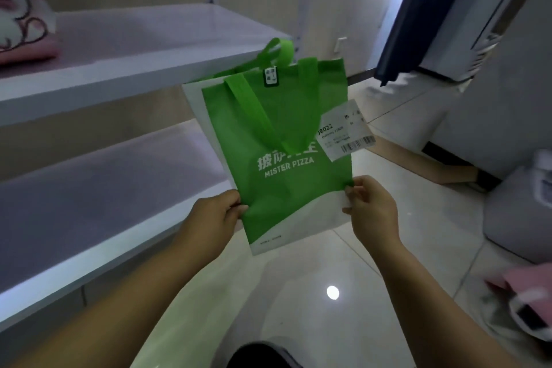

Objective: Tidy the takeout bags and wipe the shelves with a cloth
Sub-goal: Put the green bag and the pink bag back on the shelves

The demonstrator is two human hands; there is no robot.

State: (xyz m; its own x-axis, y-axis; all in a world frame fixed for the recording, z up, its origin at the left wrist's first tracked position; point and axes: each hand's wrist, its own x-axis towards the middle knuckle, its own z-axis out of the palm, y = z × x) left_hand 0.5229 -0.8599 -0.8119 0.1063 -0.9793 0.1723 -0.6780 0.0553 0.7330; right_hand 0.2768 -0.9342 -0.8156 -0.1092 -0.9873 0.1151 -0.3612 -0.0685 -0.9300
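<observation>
A flat green and white takeout bag (277, 140) printed MISTER PIZZA hangs in the air in front of the white shelves. My left hand (213, 215) pinches its lower left edge. My right hand (372, 209) pinches its lower right edge. A white receipt label (343, 131) sticks out from the bag's right side, and its green handles (274, 54) point up and away. The upper shelf (143, 48) and the lower shelf (89, 203) stand to the left of the bag. No cloth shows in either hand.
A pink and white soft item (24, 24) lies on the upper shelf at far left. A dark blue curtain (418, 12) hangs at the upper right. A pink item (525, 284) lies at the right edge on the glossy tiled floor (313, 308); grey furniture (516, 212) is beside it.
</observation>
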